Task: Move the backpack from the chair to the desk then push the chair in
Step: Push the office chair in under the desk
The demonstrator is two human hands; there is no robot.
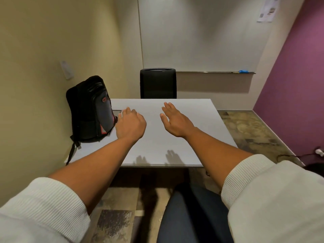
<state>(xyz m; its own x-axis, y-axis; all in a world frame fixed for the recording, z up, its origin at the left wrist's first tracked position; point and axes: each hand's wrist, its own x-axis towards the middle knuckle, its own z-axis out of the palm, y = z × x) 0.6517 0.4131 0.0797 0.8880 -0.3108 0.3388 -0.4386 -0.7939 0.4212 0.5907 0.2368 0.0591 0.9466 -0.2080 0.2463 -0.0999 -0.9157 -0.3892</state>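
Observation:
A black backpack (90, 109) with grey and red trim stands upright on the left side of the grey desk (192, 123), against the wall. One strap hangs over the desk's left front corner. My left hand (130, 124) hovers just right of the backpack with fingers loosely curled, holding nothing. My right hand (174, 120) is above the middle of the desk, palm down, fingers spread. A black chair (158, 83) stands at the far side of the desk, only its backrest showing. Near me, a dark chair seat (192, 216) sits below the desk's front edge.
A beige wall runs close along the left of the desk. A purple wall (298, 85) stands to the right, with a cable and plug (318, 151) on the patterned floor. A whiteboard tray with a blue item (243, 71) is on the far wall.

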